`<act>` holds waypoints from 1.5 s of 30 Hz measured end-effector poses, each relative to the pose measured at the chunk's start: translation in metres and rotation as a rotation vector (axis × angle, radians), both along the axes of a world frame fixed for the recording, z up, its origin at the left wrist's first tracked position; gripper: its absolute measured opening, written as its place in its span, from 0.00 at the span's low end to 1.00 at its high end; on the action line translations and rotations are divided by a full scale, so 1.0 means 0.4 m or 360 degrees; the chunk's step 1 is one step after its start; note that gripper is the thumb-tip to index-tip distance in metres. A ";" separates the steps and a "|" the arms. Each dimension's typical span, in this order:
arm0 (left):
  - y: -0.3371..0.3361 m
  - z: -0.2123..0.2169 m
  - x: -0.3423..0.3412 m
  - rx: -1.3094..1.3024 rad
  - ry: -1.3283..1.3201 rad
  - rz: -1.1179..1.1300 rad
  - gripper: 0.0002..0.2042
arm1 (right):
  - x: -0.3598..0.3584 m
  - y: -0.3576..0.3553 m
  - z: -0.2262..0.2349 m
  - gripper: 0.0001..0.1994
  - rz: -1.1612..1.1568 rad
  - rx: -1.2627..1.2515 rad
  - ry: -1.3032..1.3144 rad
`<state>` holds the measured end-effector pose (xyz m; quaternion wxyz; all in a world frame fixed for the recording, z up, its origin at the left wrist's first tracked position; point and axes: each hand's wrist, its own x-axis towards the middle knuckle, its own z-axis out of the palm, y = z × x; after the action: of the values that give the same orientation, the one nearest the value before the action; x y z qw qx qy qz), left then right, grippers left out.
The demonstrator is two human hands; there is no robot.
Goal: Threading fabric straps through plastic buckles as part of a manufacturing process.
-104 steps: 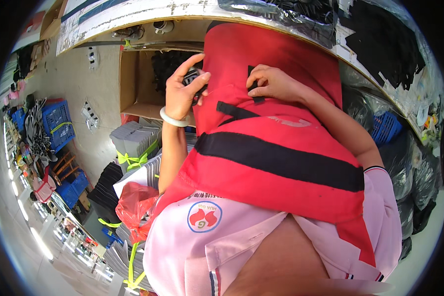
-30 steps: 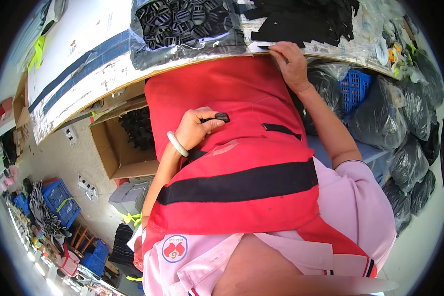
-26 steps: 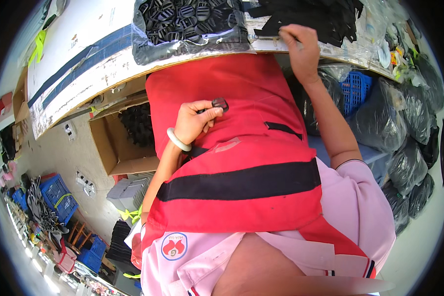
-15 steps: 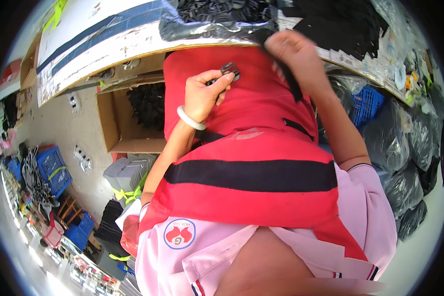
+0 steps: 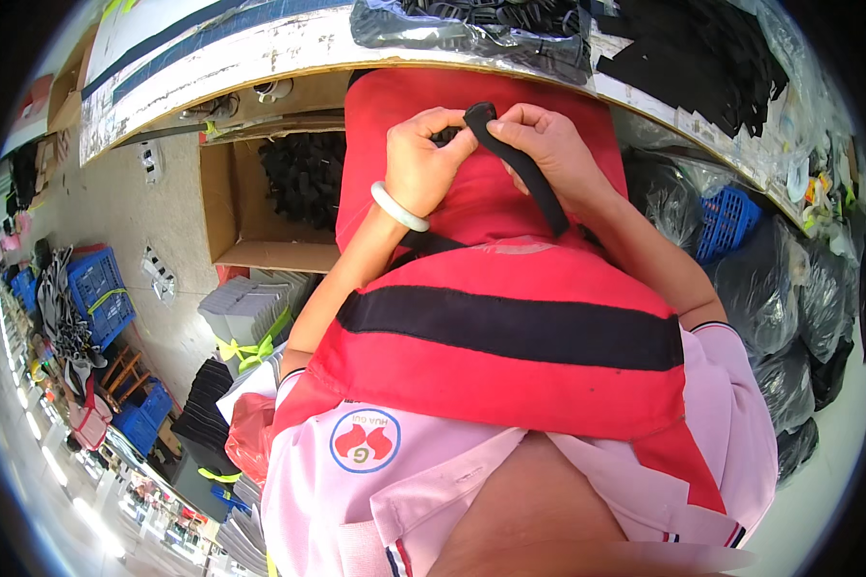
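Over the red apron [image 5: 510, 375] on my lap, both hands come together just below the table edge. My left hand [image 5: 421, 163] is closed in a pinch on a small black plastic buckle [image 5: 444, 137], mostly hidden by the fingers. Between the thumb and fingers of my right hand [image 5: 555, 154] is a black webbing strap [image 5: 531, 175]. Its upper end bends over at the left fingertips, and its long tail hangs toward my lap. Whether the strap passes through the buckle, I cannot tell.
A plastic-lined tray [image 5: 471, 40] of black buckles and a pile of black strips [image 5: 698, 62] lie on the table [image 5: 289, 48]. Under it, at left, stands a cardboard box [image 5: 277, 254] of black pieces. Black bags [image 5: 755, 279] and a blue basket [image 5: 725, 223] crowd the right.
My right hand has moved left and down from the table edge, bringing the strap to my left hand. The buckle, clearly visible before, is now mostly covered by fingers.
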<state>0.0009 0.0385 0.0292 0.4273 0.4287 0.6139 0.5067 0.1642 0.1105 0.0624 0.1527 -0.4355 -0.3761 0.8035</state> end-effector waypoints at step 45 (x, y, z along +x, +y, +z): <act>-0.035 0.001 -0.003 -0.0007 -0.0662 0.0183 0.08 | -0.018 0.010 -0.010 0.13 0.0396 0.0595 -0.0432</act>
<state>-0.0003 0.0245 0.0297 0.5162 0.2783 0.5371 0.6064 0.1571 0.1146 0.0585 0.0787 -0.4538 -0.5859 0.6668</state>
